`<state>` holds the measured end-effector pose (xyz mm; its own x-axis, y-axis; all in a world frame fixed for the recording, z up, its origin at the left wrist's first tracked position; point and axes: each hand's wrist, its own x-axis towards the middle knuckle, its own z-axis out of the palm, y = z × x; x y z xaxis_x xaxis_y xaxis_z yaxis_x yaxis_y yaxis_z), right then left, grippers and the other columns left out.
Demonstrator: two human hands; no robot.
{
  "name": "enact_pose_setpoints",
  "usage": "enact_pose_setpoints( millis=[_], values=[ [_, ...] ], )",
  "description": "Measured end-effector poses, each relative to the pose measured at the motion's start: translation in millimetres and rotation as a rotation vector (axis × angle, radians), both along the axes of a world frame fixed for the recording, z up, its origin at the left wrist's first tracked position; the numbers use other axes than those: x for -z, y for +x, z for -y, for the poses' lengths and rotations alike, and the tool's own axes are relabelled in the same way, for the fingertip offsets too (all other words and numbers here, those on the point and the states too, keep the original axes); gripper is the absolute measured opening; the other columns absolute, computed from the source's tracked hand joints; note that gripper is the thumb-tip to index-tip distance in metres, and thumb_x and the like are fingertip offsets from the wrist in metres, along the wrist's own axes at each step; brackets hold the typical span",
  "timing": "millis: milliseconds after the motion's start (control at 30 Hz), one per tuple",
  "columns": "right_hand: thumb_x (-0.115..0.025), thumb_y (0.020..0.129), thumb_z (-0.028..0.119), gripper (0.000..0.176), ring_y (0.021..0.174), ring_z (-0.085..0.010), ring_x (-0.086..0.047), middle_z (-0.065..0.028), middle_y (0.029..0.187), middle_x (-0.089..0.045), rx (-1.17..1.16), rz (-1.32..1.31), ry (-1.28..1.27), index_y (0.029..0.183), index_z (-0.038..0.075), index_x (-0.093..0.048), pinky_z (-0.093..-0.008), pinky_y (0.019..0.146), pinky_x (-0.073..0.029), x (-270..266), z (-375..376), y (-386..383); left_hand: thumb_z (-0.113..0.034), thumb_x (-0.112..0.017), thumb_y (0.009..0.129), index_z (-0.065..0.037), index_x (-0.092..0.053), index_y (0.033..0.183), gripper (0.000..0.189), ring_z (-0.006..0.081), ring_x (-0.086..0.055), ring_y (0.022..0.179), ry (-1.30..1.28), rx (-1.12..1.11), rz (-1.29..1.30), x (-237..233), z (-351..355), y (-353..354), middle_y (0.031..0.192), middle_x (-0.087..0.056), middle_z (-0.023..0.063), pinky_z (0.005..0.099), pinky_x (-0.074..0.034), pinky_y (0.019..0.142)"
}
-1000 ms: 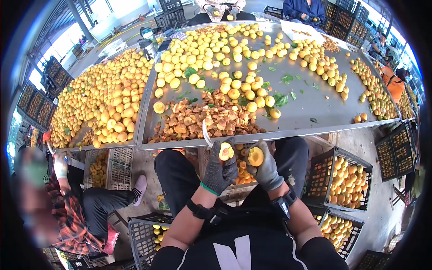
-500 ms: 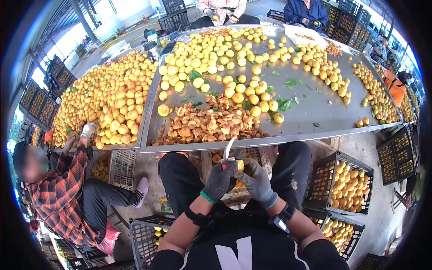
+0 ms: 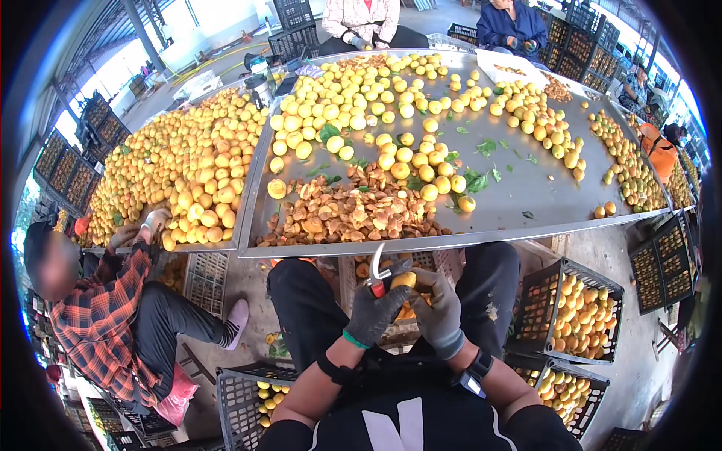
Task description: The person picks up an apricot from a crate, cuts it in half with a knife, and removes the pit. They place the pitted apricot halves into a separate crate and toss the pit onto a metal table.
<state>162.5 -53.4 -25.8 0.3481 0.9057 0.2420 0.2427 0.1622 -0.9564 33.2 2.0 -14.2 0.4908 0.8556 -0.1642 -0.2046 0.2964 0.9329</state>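
My left hand [image 3: 372, 312], in a dark glove with a green cuff, is closed round the red handle of a curved knife [image 3: 377, 270]. The pale blade points up and away from me, short of the table's near edge. My right hand [image 3: 438, 307], in a grey glove, has its fingers round a yellow-orange fruit [image 3: 404, 279] that looks like a persimmon. Both hands meet over my lap, the fruit between them and partly hidden by the gloves. Beyond them, a heap of brown-orange trimmed pieces [image 3: 361, 207] lies on the metal table [image 3: 519, 203].
Yellow fruit [image 3: 323, 113] is spread across the table, with green leaves [image 3: 475, 180]. A crate of fruit [image 3: 583, 312] stands at my right, another crate [image 3: 241, 410] at my lower left. A person in a plaid shirt [image 3: 101, 316] sits left, by a bigger fruit pile [image 3: 188, 165].
The knife has tilted, showing more of its red handle, and sits slightly lower. The fruit and my hands have shifted a little. Across the table, the co-workers' hands have moved.
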Motion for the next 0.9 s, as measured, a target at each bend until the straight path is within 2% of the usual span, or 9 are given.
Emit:
enact_pose_setpoints(
  millis=[133, 333, 433, 567, 633, 667, 700, 800, 900],
  values=[
    [-0.068, 0.072, 0.003, 0.036, 0.087, -0.0306, -0.062, -0.0136, 0.097, -0.061, 0.021, 0.335, 0.094, 0.106, 0.000, -0.056, -0.0370, 0.074, -0.050, -8, -1, 0, -0.007, -0.065, 0.084, -0.001, -0.056, 0.122, 0.040, 0.0112, -0.055, 0.104, 0.015, -0.008, -0.006, -11, 4, 0, 0.118, -0.060, 0.0063, 0.0254, -0.045, 0.088],
    [-0.069, 0.064, 0.011, 0.041, 0.083, -0.0320, -0.058, -0.0114, 0.090, -0.057, 0.011, 0.768, 0.184, 0.101, 0.003, -0.054, -0.0406, 0.071, -0.046, -22, -5, 6, -0.003, -0.059, 0.084, -0.002, -0.056, 0.122, 0.038, 0.0128, -0.053, 0.109, 0.252, -0.021, -0.128, -2, 10, 3, 0.115, -0.061, 0.0055, 0.0285, -0.042, 0.093],
    [-0.069, 0.064, 0.015, 0.040, 0.083, -0.0314, -0.057, -0.0110, 0.089, -0.056, -0.037, 0.856, 0.217, 0.099, 0.004, -0.053, -0.0409, 0.071, -0.046, -29, -5, 12, -0.001, -0.056, 0.084, -0.003, -0.058, 0.118, 0.034, 0.0088, -0.058, 0.070, 0.187, -0.119, -0.086, -10, 15, 6, 0.091, -0.063, 0.0045, 0.0230, -0.047, 0.059],
    [-0.065, 0.074, 0.012, 0.031, 0.077, -0.0252, -0.059, -0.0105, 0.085, -0.056, -0.255, 0.675, 0.118, 0.103, 0.003, -0.056, -0.0331, 0.069, -0.047, -30, -1, 26, -0.004, -0.055, 0.085, -0.004, -0.056, 0.117, 0.032, 0.0069, -0.046, 0.049, -0.020, -0.054, -0.028, -14, 16, -4, 0.070, -0.054, 0.0010, 0.0217, -0.036, 0.045],
    [-0.058, 0.084, 0.011, 0.027, 0.075, -0.0189, -0.059, -0.0094, 0.088, -0.058, -0.530, -0.542, -0.223, 0.110, 0.003, -0.057, -0.0284, 0.071, -0.046, -26, 5, 33, -0.007, -0.053, 0.086, -0.004, -0.053, 0.119, 0.033, 0.0078, -0.039, 0.044, -0.201, -0.010, 0.127, -18, 18, -10, 0.060, -0.045, -0.0013, 0.0225, -0.032, 0.043],
    [-0.052, 0.090, 0.008, 0.022, 0.087, -0.0190, -0.060, -0.0075, 0.089, -0.062, -0.672, -0.737, -0.334, 0.109, -0.001, -0.059, -0.0304, 0.081, -0.046, -25, 8, 45, -0.011, -0.052, 0.088, -0.003, -0.052, 0.118, 0.031, 0.0081, -0.036, 0.044, -0.219, 0.022, 0.138, -21, 18, -13, 0.059, -0.042, -0.0018, 0.0228, -0.031, 0.042],
    [-0.052, 0.090, 0.008, 0.022, 0.087, -0.0190, -0.060, -0.0075, 0.089, -0.062, -0.673, -0.732, -0.330, 0.109, -0.001, -0.059, -0.0304, 0.081, -0.046, -26, 11, 54, -0.011, -0.052, 0.088, -0.003, -0.052, 0.118, 0.031, 0.0081, -0.036, 0.044, -0.213, 0.023, 0.140, -19, 16, -18, 0.059, -0.042, -0.0018, 0.0228, -0.031, 0.042],
    [-0.049, 0.095, 0.017, 0.029, 0.105, -0.0162, -0.051, -0.0058, 0.112, -0.056, -0.736, 0.441, -0.150, 0.118, -0.002, -0.055, -0.0313, 0.092, -0.040, -21, 21, 55, -0.010, -0.052, 0.088, -0.004, -0.054, 0.116, 0.029, 0.0086, -0.040, 0.047, -0.254, 0.073, 0.242, -8, 12, -31, 0.064, -0.047, -0.0001, 0.0227, -0.031, 0.043],
    [-0.048, 0.097, 0.021, 0.036, 0.112, -0.0139, -0.048, -0.0058, 0.119, -0.054, -0.573, -0.331, -0.139, 0.125, -0.001, -0.049, -0.0296, 0.096, -0.039, -27, 28, 19, -0.011, -0.058, 0.087, -0.002, -0.058, 0.115, 0.029, 0.0067, -0.052, 0.055, -0.105, 0.135, 0.035, 2, 18, -24, 0.070, -0.056, 0.0000, 0.0208, -0.040, 0.049]
  ],
)
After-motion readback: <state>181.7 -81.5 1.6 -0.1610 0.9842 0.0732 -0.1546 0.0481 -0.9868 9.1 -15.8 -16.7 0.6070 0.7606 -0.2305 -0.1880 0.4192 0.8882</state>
